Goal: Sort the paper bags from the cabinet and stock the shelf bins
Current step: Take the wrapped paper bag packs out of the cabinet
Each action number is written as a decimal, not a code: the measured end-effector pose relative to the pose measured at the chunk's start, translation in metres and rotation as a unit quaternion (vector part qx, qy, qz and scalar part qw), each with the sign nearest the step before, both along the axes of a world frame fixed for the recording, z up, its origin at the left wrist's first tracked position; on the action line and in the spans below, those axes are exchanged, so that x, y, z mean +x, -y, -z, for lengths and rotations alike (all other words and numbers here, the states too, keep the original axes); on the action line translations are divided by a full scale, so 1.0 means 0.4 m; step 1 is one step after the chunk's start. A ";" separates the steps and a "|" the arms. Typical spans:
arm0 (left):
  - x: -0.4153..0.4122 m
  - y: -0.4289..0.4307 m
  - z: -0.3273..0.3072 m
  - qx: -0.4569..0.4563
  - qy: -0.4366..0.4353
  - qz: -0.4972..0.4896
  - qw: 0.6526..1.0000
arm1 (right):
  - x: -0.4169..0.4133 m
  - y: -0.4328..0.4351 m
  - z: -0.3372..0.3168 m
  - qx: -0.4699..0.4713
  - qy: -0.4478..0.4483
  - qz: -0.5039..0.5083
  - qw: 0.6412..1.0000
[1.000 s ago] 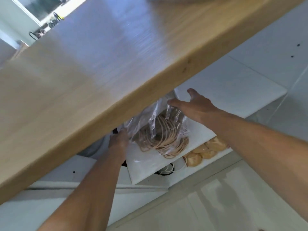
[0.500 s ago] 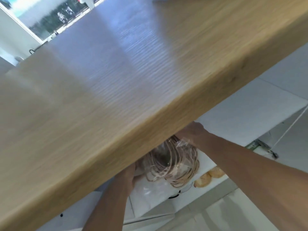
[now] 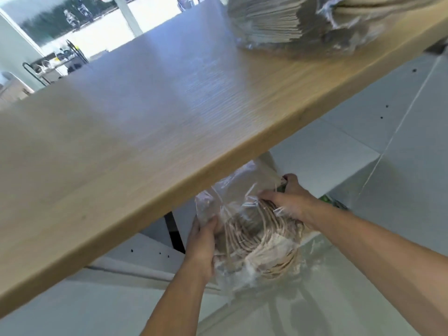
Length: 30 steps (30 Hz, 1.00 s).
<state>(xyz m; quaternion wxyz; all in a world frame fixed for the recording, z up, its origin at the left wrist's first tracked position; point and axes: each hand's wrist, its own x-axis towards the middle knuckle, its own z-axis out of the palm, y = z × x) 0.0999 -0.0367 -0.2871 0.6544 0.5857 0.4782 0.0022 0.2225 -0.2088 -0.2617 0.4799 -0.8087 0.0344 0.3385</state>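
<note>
A clear plastic pack of paper bags (image 3: 257, 241) with twisted tan cord handles hangs just below the wooden counter's front edge. My left hand (image 3: 202, 241) grips its left side and my right hand (image 3: 289, 202) grips its upper right, both closed on the plastic. The pack's top end is hidden under the counter. A second plastic-wrapped stack of brown paper bags (image 3: 303, 20) lies on the wooden counter (image 3: 145, 122) at the upper right.
White cabinet panels (image 3: 322, 156) and an open white door sit under the counter. The thick counter edge runs diagonally just above my hands. A window and a dark wire rack (image 3: 48, 69) lie at the far left. Pale floor is below.
The pack has come out from the white cabinet shelf toward me and lower, with both hands on it. The view has lifted, so the counter's stack of bags now shows.
</note>
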 end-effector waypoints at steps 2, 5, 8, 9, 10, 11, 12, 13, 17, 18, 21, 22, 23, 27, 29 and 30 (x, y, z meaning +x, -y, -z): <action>-0.026 0.033 -0.011 -0.010 0.013 -0.002 1.000 | -0.035 0.032 -0.033 -0.014 0.019 0.002 1.000; -0.062 0.086 -0.040 -0.034 0.045 -0.020 0.998 | -0.077 0.071 -0.077 -0.038 0.044 0.005 0.998; -0.085 0.138 -0.075 -0.055 0.082 -0.040 0.994 | -0.109 0.108 -0.111 -0.037 0.056 0.020 0.998; -0.092 0.152 -0.087 -0.062 0.094 -0.045 0.993 | -0.117 0.118 -0.118 -0.030 0.058 0.023 0.998; -0.100 0.159 -0.095 -0.069 0.103 -0.048 0.991 | -0.126 0.124 -0.123 -0.026 0.061 0.024 0.998; -0.106 0.163 -0.097 -0.073 0.109 -0.051 0.990 | -0.133 0.128 -0.129 -0.024 0.066 0.024 0.997; -0.113 0.165 -0.098 -0.073 0.112 -0.054 0.989 | -0.140 0.131 -0.136 -0.020 0.065 0.021 0.997; -0.131 0.170 -0.101 -0.069 0.110 -0.061 0.990 | -0.158 0.137 -0.145 -0.015 0.060 0.018 0.998; -0.183 0.216 -0.153 -0.075 0.123 -0.061 0.988 | -0.220 0.183 -0.201 -0.013 0.069 0.021 0.997; -0.185 0.229 -0.166 -0.076 0.124 -0.059 0.988 | -0.229 0.198 -0.212 -0.010 0.068 0.029 0.997; -0.228 0.291 -0.238 -0.070 0.129 -0.058 0.987 | -0.282 0.267 -0.287 -0.002 0.073 0.046 0.996; -0.245 0.314 -0.258 -0.063 0.126 -0.055 0.988 | -0.301 0.290 -0.313 -0.001 0.077 0.049 0.996; -0.262 0.342 -0.283 -0.059 0.127 -0.051 0.989 | -0.318 0.314 -0.336 -0.001 0.083 0.052 0.995; -0.326 0.440 -0.376 -0.062 0.133 -0.051 0.988 | -0.387 0.412 -0.431 -0.001 0.095 0.058 0.994; -0.357 0.487 -0.417 -0.055 0.127 -0.050 0.989 | -0.421 0.458 -0.474 0.002 0.102 0.063 0.993; -0.372 0.508 -0.435 -0.059 0.127 -0.048 0.989 | -0.438 0.477 -0.493 0.001 0.107 0.064 0.992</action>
